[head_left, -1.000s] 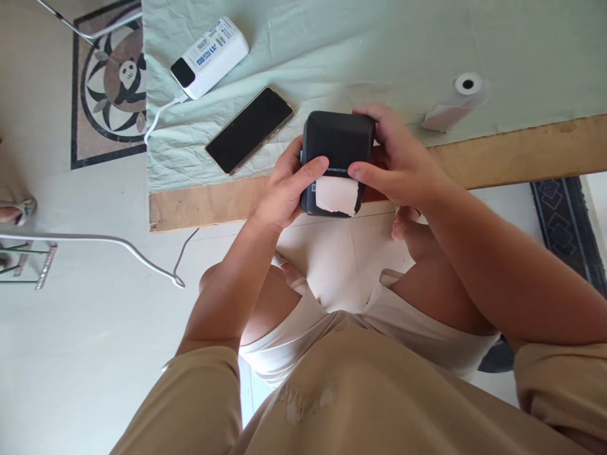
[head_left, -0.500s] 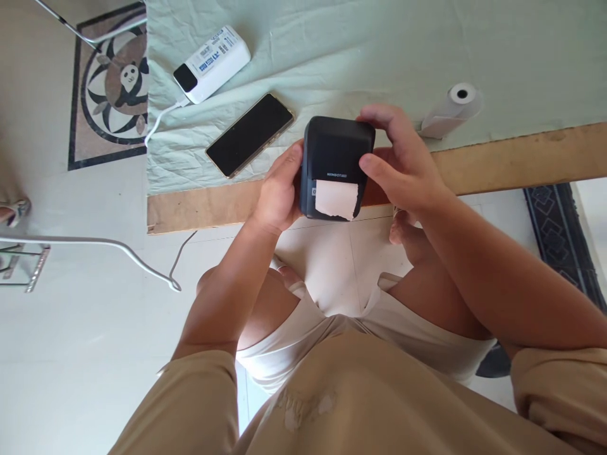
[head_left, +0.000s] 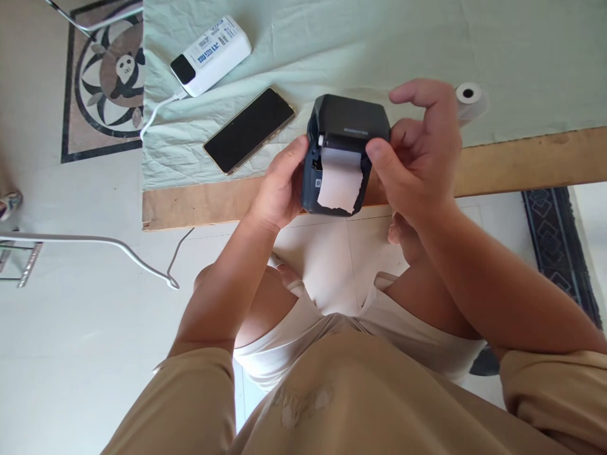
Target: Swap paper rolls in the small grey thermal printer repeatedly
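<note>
Now: small printer held open at the table's edge

Seen from the head camera, the person sits close to the table and grasps a dark label printer (head_left: 348, 136) in both hands, right over the bare wooden edge (head_left: 521, 161). The left hand (head_left: 279, 189) clasps the printer's left side. The right hand (head_left: 422, 151) grips the right side with thumb and palm, its forefinger raised clear. The printer's lid stands tipped up, and a torn strip of paper (head_left: 339, 183) hangs out over the front.

On the green cloth (head_left: 379, 44), a phone (head_left: 250, 129) lies just left of the printer, a white power bank (head_left: 211, 55) beyond it, cable trailing off the cloth's left edge. A paper roll (head_left: 470, 100) peeks out behind the right hand. Much of the cloth beyond lies bare.
</note>
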Demonstrator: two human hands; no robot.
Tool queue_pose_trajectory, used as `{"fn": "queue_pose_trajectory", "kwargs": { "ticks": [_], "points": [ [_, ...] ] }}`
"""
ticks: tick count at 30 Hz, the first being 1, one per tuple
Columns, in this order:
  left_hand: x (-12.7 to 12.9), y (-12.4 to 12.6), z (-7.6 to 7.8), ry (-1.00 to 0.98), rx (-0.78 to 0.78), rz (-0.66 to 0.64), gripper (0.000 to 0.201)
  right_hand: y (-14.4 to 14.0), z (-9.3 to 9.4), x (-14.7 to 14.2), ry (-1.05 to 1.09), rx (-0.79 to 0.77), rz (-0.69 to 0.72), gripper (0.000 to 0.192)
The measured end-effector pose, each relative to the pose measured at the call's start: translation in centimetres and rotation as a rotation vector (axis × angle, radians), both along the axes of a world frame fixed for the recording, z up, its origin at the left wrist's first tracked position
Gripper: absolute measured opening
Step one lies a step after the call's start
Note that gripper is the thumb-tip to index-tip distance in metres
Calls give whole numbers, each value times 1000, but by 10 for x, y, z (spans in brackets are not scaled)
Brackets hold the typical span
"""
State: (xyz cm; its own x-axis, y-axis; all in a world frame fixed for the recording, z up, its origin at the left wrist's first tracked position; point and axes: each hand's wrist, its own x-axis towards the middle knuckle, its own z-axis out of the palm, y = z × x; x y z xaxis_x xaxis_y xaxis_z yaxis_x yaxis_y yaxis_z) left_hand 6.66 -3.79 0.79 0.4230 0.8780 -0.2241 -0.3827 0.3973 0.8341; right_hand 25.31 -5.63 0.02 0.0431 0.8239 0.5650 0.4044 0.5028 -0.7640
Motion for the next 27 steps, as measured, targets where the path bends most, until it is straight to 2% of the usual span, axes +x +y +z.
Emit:
{"fn": "queue_pose_trajectory", "kwargs": {
  "ticks": [4,6,9,13,15,17,19,24,26,27],
  "points": [
    [1,-2,0,47,72,61,21,-2,13,-10,62,48,-55,13],
    [0,-2,-2,30,99,59,21,-2,20,-10,-48,34,-88,4],
    [0,-2,-4,33,166,33,23,-3,29,-7,-367,-38,-118,9],
    [-2,-3,-4,71,279,16,29,-9,40,-7,-824,-312,-164,27],
    [-3,-4,-3,97,303,-32,30,-12,44,-7,-894,-380,-105,38],
    [-3,-4,-3,110,305,-59,31,-14,46,-4,-822,-389,-36,44],
    [-3,-4,-3,105,287,-53,32,-14,46,2,-636,-400,32,48],
    [-5,2,-2,52,176,-55,26,-1,34,20,93,-446,262,42],
    [-6,4,-4,48,126,-22,23,7,24,23,352,-495,265,37],
    [-6,4,-5,49,108,3,23,10,20,24,410,-523,254,37]
  ]
}}
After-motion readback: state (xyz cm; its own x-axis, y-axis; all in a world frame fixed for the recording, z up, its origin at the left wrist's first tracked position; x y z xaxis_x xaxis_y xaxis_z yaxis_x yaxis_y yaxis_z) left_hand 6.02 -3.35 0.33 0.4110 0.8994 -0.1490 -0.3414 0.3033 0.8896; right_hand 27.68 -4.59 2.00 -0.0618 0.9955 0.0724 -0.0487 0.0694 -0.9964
